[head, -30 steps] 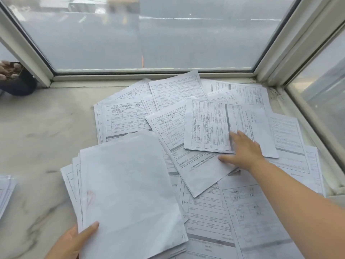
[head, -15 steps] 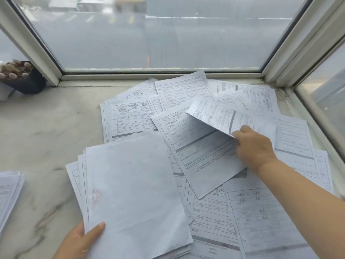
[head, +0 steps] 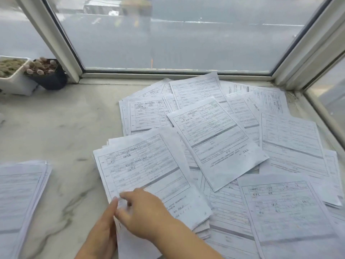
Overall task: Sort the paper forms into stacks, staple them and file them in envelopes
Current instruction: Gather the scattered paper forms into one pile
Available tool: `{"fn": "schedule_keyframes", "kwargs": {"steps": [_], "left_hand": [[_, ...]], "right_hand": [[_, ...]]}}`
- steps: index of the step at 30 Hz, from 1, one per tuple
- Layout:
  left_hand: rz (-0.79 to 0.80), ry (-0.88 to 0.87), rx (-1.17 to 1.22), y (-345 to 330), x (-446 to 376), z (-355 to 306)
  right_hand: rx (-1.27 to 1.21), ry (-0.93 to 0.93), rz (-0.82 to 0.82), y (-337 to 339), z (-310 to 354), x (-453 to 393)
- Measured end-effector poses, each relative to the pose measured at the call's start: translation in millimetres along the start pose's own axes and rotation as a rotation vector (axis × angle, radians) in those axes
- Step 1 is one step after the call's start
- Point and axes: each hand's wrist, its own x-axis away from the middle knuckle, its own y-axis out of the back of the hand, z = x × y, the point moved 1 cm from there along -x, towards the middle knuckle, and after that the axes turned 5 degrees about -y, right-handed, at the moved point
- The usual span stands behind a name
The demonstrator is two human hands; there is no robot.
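Note:
A stack of forms (head: 156, 165) lies on the marble sill (head: 56, 131), its top sheet printed side up. My right hand (head: 143, 212) rests on the stack's near left corner and pinches the top form there. My left hand (head: 101, 232) holds the stack's left edge from below, thumb up against the paper. Several loose forms (head: 216, 139) lie spread to the right and behind. A second stack of forms (head: 20, 202) sits at the left edge.
A black plant pot (head: 48, 75) and a white planter (head: 13, 79) stand at the back left by the window frame (head: 61, 43). Window glass closes the back and right sides. Bare marble lies between the two stacks.
My right hand lifted a form from the loose pile and carried it left onto the stack that my left hand holds. The stack's top now shows print instead of a blank back. The view shifted left.

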Motion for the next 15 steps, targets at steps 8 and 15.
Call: {"fn": "schedule_keyframes", "kwargs": {"steps": [8, 15], "left_hand": [[-0.202, -0.154, -0.353, 22.7, -6.2, -4.2], [-0.169, -0.107, -0.312, 31.5, -8.8, -3.8]], "right_hand": [[0.265, -0.433, -0.516, 101.5, -145.5, 5.1], [0.342, -0.445, -0.528, 100.5, -176.7, 2.7]]}}
